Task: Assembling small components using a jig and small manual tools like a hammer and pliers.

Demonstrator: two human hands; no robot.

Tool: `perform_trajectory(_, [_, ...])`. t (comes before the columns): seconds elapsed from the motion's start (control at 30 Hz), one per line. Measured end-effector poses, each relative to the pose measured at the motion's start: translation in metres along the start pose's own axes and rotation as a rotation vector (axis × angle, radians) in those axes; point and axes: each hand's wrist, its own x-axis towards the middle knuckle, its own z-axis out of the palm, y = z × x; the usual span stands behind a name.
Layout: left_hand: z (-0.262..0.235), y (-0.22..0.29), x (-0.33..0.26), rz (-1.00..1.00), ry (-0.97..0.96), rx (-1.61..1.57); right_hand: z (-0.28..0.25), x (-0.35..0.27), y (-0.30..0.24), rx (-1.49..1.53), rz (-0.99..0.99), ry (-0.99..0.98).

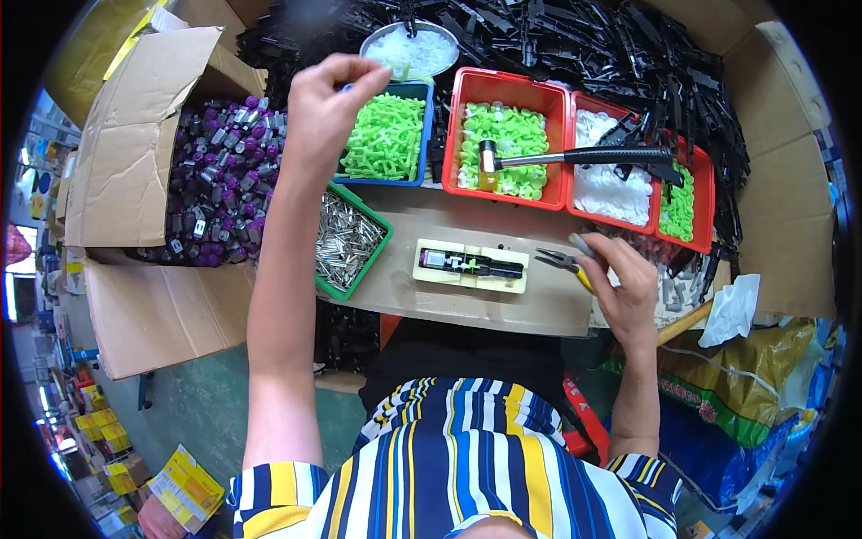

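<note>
My left hand (328, 103) is raised at the blue bin (429, 135) of bright green plastic pieces (386, 139), beside the round metal dish (411, 49) of clear small parts. Its thumb and forefinger are pinched together; anything between them is too small to make out. On the right, my right hand (621, 283) is closed with a small grey piece (582, 244) at its fingertips. Pliers (558, 260) with a yellow handle lie beside and partly under that hand. Between the hands, a black mechanism (476, 263) with a purple end and green parts lies in a cream holder (431, 280).
A hammer (575, 156) rests across red bins (510, 198) of green and white parts. Metal pins fill a green tray (386, 241). On the left, a cardboard box (135, 144) holds purple-and-grey pieces (224, 171). Black parts (575, 40) are heaped along the back.
</note>
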Motion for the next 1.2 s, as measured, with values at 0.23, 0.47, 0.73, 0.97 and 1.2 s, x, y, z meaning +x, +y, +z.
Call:
perform_trajectory(0.23, [0.016, 0.038, -0.107, -0.209, -0.074, -0.194, 0.030, 0.030, -0.033, 0.321, -0.037, 0.128])
perform_trajectory(0.47, [0.026, 0.033, -0.139, -0.188, -0.112, -0.204, 0.035, 0.028, -0.047, 0.297, -0.094, 0.093])
perform_trajectory(0.73, [0.028, 0.030, -0.144, -0.183, -0.107, -0.182, 0.042, 0.026, -0.049, 0.218, -0.163, 0.083])
perform_trajectory(0.97, [0.025, 0.028, -0.145, -0.090, -0.219, -0.040, 0.044, 0.023, -0.048, 0.030, -0.351, 0.144])
perform_trajectory(1.2, [0.030, 0.023, -0.153, -0.202, -0.253, -0.113, 0.046, 0.021, -0.046, 0.186, -0.281, 0.158])
